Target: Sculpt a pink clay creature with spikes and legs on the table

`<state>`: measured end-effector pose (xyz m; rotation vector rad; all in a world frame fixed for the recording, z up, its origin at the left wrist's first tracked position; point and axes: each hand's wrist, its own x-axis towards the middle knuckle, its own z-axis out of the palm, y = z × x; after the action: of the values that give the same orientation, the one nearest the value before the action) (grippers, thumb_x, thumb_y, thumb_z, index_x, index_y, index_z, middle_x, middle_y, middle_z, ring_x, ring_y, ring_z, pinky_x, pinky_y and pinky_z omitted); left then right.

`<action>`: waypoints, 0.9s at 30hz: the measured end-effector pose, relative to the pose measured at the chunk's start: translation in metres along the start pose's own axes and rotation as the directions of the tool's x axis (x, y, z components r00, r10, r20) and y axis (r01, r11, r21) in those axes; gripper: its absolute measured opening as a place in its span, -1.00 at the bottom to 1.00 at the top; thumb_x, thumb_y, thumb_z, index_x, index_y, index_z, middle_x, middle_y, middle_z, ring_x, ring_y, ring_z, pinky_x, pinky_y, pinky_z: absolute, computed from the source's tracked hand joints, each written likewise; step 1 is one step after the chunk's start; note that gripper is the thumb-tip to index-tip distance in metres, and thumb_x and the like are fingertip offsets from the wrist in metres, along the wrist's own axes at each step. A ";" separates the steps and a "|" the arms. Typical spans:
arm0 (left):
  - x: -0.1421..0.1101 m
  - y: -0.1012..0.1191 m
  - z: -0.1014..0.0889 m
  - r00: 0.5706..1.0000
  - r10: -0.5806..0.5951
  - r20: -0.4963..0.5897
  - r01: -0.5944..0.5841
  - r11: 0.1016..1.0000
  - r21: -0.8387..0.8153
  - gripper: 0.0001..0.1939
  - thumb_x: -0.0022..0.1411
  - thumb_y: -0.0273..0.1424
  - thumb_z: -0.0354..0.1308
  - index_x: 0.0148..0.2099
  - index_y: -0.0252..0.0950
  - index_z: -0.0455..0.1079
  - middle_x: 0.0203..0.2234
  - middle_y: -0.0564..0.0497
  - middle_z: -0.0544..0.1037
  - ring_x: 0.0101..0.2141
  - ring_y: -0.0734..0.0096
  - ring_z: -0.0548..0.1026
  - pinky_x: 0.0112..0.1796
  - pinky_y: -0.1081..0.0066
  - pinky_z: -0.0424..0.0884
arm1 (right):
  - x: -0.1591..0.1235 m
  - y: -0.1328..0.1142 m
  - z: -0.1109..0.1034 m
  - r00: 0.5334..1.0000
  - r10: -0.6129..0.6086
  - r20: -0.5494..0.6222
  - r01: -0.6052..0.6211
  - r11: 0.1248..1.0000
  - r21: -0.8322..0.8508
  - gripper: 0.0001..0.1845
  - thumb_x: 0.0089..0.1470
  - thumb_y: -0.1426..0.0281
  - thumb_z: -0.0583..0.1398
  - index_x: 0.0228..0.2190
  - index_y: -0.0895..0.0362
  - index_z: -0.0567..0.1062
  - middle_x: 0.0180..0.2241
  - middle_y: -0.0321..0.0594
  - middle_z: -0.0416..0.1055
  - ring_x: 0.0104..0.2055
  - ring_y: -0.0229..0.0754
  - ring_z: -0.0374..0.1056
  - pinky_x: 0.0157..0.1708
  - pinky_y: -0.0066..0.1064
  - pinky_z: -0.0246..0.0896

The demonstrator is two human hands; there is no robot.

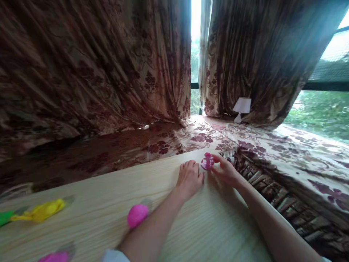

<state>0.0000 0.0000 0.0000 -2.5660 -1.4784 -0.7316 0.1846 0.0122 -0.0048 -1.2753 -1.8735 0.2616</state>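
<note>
Near the far edge of the wooden table, a small pink openwork plastic shape [207, 161], much like a dough cutter, is pinched at its right side by my right hand [225, 171]. Just left of it, my left hand [190, 177] rests palm down on the tabletop, fingers slightly bent and apart from the pink piece, holding nothing. A bright pink ball [137, 215], perhaps modelling dough, sits beside my left forearm. Another pink lump [56, 257] is cut off by the bottom edge of the view.
On the pale wooden table [100, 193], a crumpled yellow piece [45, 211] touches a green one [5, 217] at far left. Behind the table lies a flowered cloth-covered surface [218, 136] bearing a small white lamp [242, 105]. Patterned curtains [152, 54] hang around it.
</note>
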 end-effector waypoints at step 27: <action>0.000 0.004 0.001 0.999 -0.025 0.038 0.025 1.000 0.001 -0.62 0.31 -0.13 -0.21 -0.02 -0.09 0.34 -0.18 -0.05 0.36 -0.13 0.19 0.29 -0.07 0.13 0.15 | 0.007 -0.018 0.016 0.998 0.066 -0.016 -0.068 0.985 -0.159 -0.80 0.03 0.41 0.14 -0.27 0.12 0.50 -0.41 -0.19 0.50 -0.39 -0.12 0.37 -0.38 -0.38 0.16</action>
<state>0.0037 -0.0023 -0.0001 -2.5795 -1.5244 -0.6894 0.1595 0.0142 -0.0004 -1.4465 -1.8747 0.1413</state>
